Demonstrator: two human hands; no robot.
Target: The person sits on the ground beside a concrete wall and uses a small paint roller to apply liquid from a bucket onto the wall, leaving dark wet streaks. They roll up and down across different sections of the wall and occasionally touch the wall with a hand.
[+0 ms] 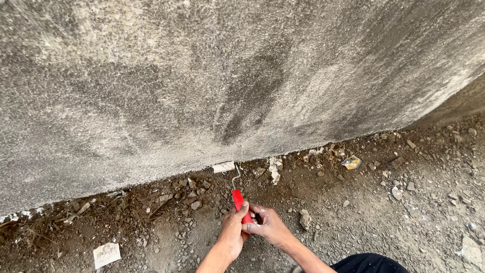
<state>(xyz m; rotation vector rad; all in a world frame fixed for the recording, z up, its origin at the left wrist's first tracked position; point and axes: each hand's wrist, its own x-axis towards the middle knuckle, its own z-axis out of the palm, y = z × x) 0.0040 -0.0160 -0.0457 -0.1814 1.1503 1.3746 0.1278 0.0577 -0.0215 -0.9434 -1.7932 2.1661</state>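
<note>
Head view: I had both hands, left hand (233,228) and right hand (266,226), clamped on the red handle (239,202) of a small paint roller (223,167), at 12 o'clock touching the wall (202,81) base. Risk: roller could pick up dirt (353,222) and grit.
</note>
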